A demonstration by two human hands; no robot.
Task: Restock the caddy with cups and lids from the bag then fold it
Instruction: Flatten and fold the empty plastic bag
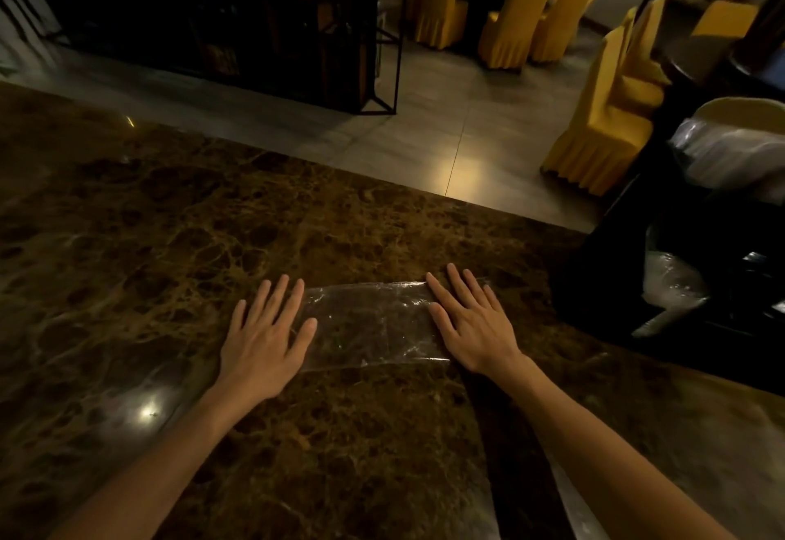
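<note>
Clear plastic bag [374, 325] is lying flat on the marble table [148, 221], both grips spread open: left hand [265, 340] and right hand [471, 327] pressing its ends. Smoothing air outward first should be giving sharper folds.

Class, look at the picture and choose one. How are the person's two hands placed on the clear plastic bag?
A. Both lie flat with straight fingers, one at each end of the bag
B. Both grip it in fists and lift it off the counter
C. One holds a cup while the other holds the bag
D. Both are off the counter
A: the left hand and right hand lie flat with fingers spread, pressing opposite ends of the clear plastic bag on the marble counter.
</note>
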